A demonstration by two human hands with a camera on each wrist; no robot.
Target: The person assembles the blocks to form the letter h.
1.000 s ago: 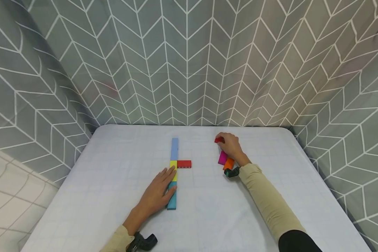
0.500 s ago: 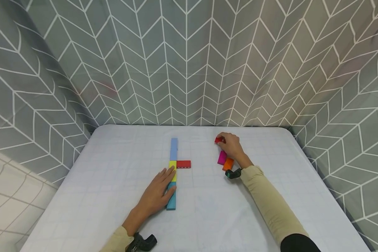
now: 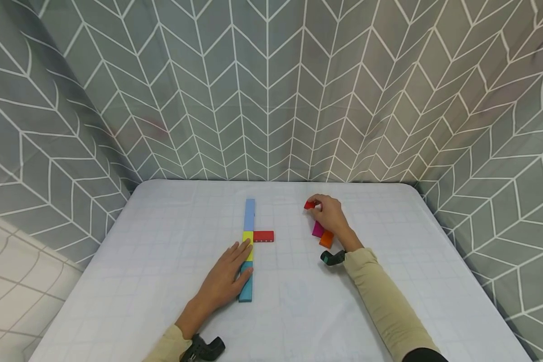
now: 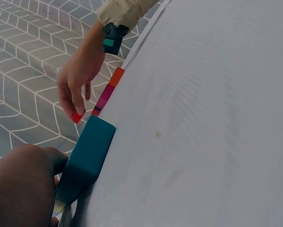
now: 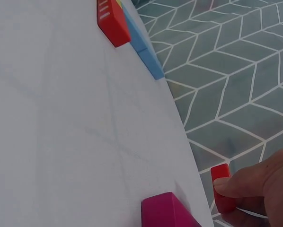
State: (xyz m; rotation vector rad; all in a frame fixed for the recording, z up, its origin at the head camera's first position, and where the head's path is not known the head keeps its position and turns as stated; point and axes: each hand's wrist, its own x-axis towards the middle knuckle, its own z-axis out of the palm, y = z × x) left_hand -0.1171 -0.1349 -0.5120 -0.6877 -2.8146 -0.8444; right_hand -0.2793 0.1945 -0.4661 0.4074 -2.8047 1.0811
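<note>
My left hand (image 3: 226, 274) lies with extended fingers over a yellow block (image 3: 248, 236) and a teal block (image 3: 246, 294). These join a light blue block (image 3: 250, 213) in one straight line, end to end. From the yellow block's right side a red block (image 3: 263, 236) sticks out, with small pale marks along its near face. My right hand (image 3: 330, 213) pinches a small red block (image 5: 221, 177) between thumb and fingers, off the table in the left wrist view. Close below that hand lie a magenta block (image 3: 318, 230) and an orange block (image 3: 326, 239).
A white cloth (image 3: 289, 311) covers the table, whose far edge meets a grey curtain (image 3: 267, 100) with white zigzag lines. Each wrist wears a dark camera mount, the right one (image 3: 332, 258) just below the orange block.
My right hand has drawn slightly nearer and to the left, with the small red block pinched in it. The left hand and the joined blocks have stayed in place.
</note>
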